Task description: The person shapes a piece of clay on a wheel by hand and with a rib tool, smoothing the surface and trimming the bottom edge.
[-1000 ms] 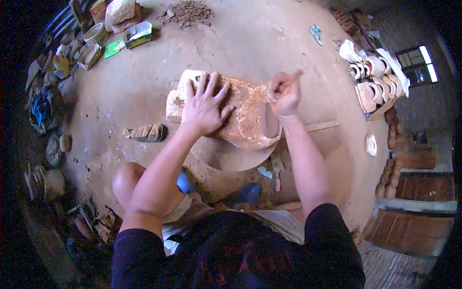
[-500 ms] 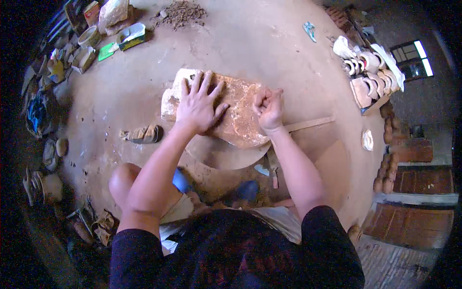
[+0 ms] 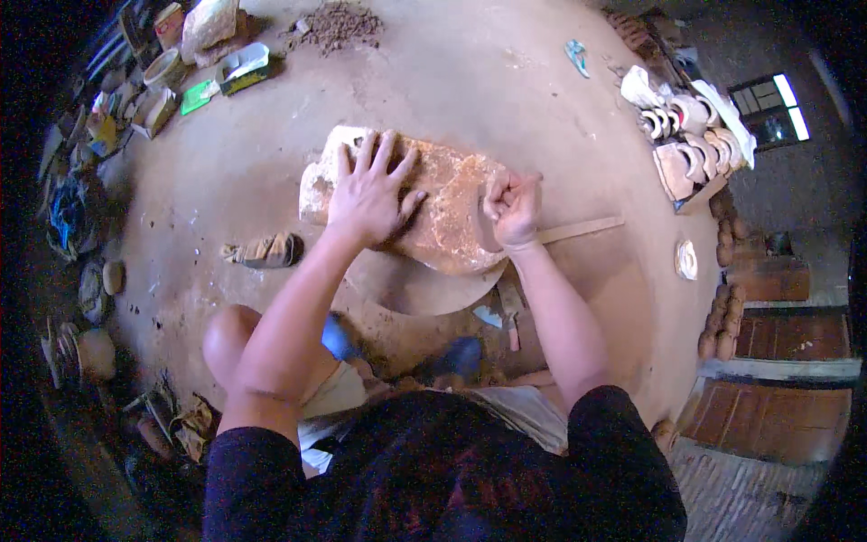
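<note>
A thick, rough slab [image 3: 442,203], orange-brown with whitish patches, lies over a round disc [image 3: 420,294] in front of me. It looks like stone or dried clay. My left hand [image 3: 368,199] rests flat on the slab's left part with its fingers spread. Over the right end, my right hand [image 3: 513,210] is closed with curled fingers. A dull, flat patch shows beside those fingers. I cannot tell whether it is a thin scraper or a shadow.
A wooden stick [image 3: 581,229] extends right of the disc. Left lies a cloth-wrapped bundle [image 3: 264,250]. Curved clay pieces [image 3: 700,158] are stacked at the right, crumbled clay [image 3: 339,27] lies at the back, and a tray [image 3: 245,68] stands at the back left.
My right hand has shifted slightly right along the slab's end, still closed. The left hand keeps its place on the slab. The whole view has shifted a little.
</note>
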### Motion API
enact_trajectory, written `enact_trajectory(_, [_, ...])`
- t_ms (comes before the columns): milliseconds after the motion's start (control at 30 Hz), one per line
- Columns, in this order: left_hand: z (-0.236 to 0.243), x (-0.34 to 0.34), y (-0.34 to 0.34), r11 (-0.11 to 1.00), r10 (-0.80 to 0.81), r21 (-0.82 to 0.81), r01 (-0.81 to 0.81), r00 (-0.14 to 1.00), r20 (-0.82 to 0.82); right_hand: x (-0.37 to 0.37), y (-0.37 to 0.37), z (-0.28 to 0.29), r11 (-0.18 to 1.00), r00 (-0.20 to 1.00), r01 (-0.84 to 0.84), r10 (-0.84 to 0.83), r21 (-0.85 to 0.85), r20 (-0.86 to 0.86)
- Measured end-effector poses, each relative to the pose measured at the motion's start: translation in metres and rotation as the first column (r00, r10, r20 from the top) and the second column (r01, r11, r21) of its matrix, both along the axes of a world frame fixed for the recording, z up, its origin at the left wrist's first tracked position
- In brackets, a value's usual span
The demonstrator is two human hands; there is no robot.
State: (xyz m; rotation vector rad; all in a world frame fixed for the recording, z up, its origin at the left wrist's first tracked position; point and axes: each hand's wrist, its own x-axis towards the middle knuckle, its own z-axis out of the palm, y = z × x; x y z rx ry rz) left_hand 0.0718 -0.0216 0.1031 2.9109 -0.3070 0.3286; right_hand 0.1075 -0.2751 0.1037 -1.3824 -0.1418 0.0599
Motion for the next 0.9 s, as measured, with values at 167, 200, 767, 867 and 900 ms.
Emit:
enact_trajectory(167, [0.001, 0.006, -0.004, 1.000, -0.017, -0.004, 0.017, 0.999, 0.032, 0.016, 0.001, 0.035, 0.968, 0.996, 0.088, -0.083, 0.233, -0.031])
enact_trajectory(200, [-0.001, 0.003, -0.006, 0.999, -0.032, -0.015, 0.033, 0.999, 0.035, 0.014, 0.002, 0.030, 0.969, 0.995, 0.103, -0.099, 0.223, -0.028])
enact_trajectory(767, [0.001, 0.006, 0.001, 1.000, -0.016, -0.021, 0.016, 1.000, -0.003, 0.006, 0.001, 0.077, -0.057, 0.941, 0.186, 0.299, -0.981, 0.161])
enact_trajectory(867, [-0.002, 0.005, 0.002, 1.000, -0.014, -0.028, 0.014, 1.000, 0.016, -0.017, 0.012, 0.079, -0.131, 0.976, -0.022, 0.211, -0.991, -0.050])
enact_trajectory(900, [-0.002, 0.006, 0.002, 0.999, -0.015, -0.040, 0.017, 0.999, 0.033, -0.019, 0.013, 0.075, -0.128, 0.975, 0.052, 0.220, -0.990, 0.023])
